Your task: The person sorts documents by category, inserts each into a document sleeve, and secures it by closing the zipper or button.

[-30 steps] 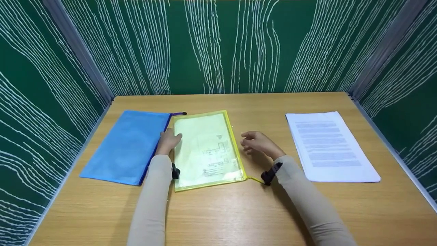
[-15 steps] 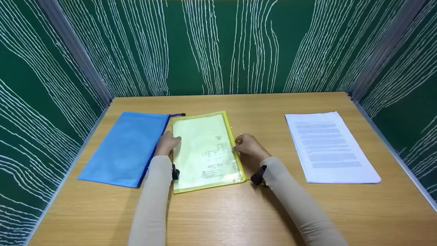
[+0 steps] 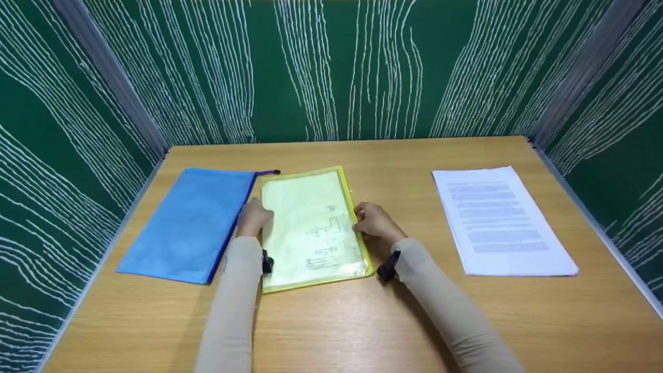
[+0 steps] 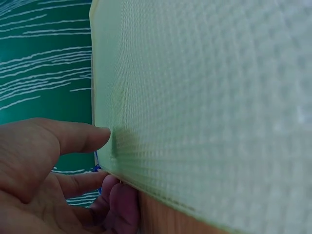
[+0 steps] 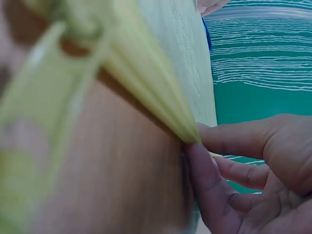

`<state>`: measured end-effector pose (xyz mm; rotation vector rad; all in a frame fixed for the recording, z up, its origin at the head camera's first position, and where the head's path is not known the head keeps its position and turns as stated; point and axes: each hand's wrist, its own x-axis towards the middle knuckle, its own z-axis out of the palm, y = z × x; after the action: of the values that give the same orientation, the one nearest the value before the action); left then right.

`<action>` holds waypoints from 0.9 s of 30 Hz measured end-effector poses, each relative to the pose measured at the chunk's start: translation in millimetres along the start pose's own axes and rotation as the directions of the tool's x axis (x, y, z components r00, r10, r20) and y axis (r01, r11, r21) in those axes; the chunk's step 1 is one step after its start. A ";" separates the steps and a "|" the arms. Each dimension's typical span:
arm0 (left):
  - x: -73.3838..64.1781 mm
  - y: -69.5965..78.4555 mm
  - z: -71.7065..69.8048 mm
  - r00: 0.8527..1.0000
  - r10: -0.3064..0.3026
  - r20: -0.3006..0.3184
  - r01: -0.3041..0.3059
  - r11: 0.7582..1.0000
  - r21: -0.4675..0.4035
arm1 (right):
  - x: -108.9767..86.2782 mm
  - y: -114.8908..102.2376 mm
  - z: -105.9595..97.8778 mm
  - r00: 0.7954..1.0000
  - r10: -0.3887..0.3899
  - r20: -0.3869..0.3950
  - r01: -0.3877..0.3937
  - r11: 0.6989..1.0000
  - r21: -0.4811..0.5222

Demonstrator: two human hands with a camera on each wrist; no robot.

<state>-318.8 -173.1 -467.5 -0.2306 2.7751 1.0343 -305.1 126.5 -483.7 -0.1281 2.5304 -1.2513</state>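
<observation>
A yellow mesh zip folder [image 3: 305,228] lies in the middle of the table in the head view, with a sheet bearing a printed drawing showing through it. My left hand [image 3: 254,217] holds its left edge; in the left wrist view the thumb [image 4: 92,138] lies over the mesh face and the fingers curl at the edge. On the opposite side my right hand [image 3: 379,223] pinches the zipped edge between thumb [image 5: 234,139] and fingers. A yellow pull strap [image 5: 44,112] looms close in the right wrist view.
To the left, beside my left hand, lies a blue zip folder [image 3: 186,223] with a dark blue zipper edge. A stack of printed paper [image 3: 502,223] rests on the right of the wooden table [image 3: 331,331]. Green walls [image 3: 342,67] with white lines enclose the table.
My right hand has moved left from beside the yellow zip folder and now pinches its right edge. The left hand stays on the left edge.
</observation>
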 end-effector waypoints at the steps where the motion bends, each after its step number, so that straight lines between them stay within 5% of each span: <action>1: 0.7 0.7 0.3 1.000 -0.003 -0.005 0.003 1.000 0.005 | -0.4 0.6 -0.5 1.000 -0.001 0.001 0.001 1.000 0.017; 9: 6.7 4.0 3.1 1.000 0.016 -0.020 -0.015 0.999 0.049 | -3.4 6.8 -6.2 1.000 -0.016 0.007 0.015 0.985 0.172; 19: 6.3 9.0 17.5 1.000 0.030 0.009 -0.028 0.988 -0.155 | -13.4 20.3 -19.2 1.000 -0.003 -0.031 0.009 0.981 0.195; 27: 7.3 22.9 29.4 0.999 0.051 0.019 -0.045 0.974 -0.223 | -23.5 31.6 -33.9 0.999 -0.018 -0.051 0.026 0.986 0.167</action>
<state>-327.5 -137.2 -476.4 -0.1779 2.6526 1.3522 -291.8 176.7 -483.7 -0.0879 2.4577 -1.4867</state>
